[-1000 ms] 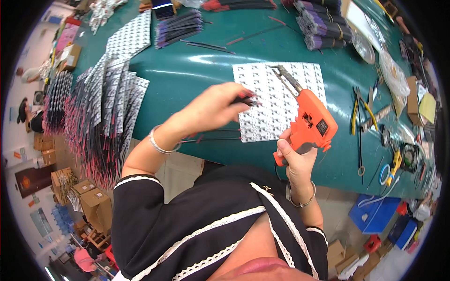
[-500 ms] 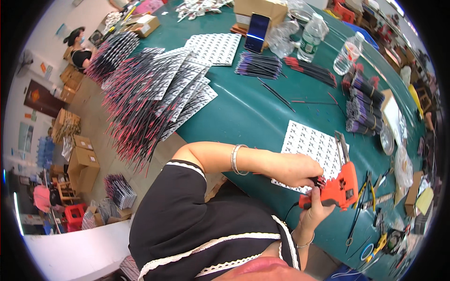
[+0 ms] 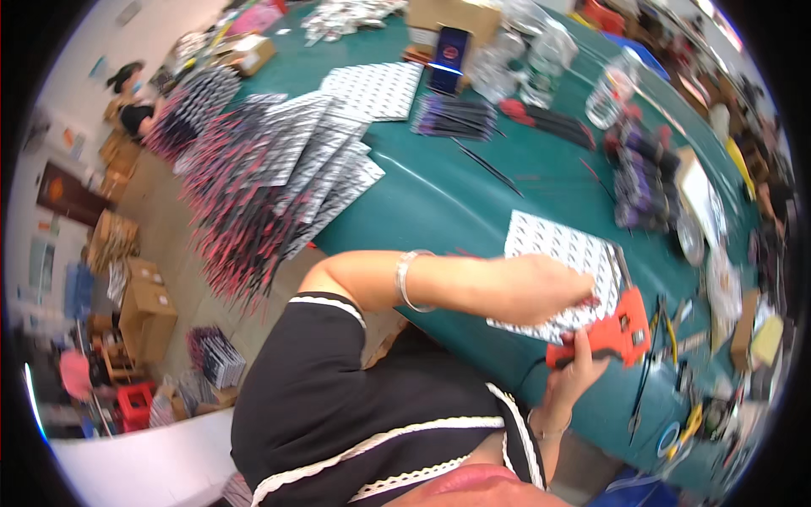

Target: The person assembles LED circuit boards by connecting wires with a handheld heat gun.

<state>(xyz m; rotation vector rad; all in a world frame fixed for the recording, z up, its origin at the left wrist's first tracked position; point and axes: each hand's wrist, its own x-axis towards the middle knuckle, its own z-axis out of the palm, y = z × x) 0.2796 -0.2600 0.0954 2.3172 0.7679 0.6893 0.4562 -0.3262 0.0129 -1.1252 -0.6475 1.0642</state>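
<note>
My left hand reaches across from the left, fingers closed on some thin wires with dark red ends, partly hidden by the fist. Below it is a white board with rows of small dark marks, partly covered by that hand. My right hand grips the handle of an orange gun-shaped corded tool, its thumb pointing up. The tool's metal front piece lies along the board's right edge. Both hands are slightly blurred.
On the green table, fanned boards full of red-tipped wires stand at the left. Wire bundles, plastic bottles and a phone lie beyond the board. Pliers and a tape roll are at the right.
My left hand has moved up and slightly right, away from my right thumb, with the wires' ends at its fingertips. My right hand keeps its grip on the tool. The whole view has shifted slightly.
</note>
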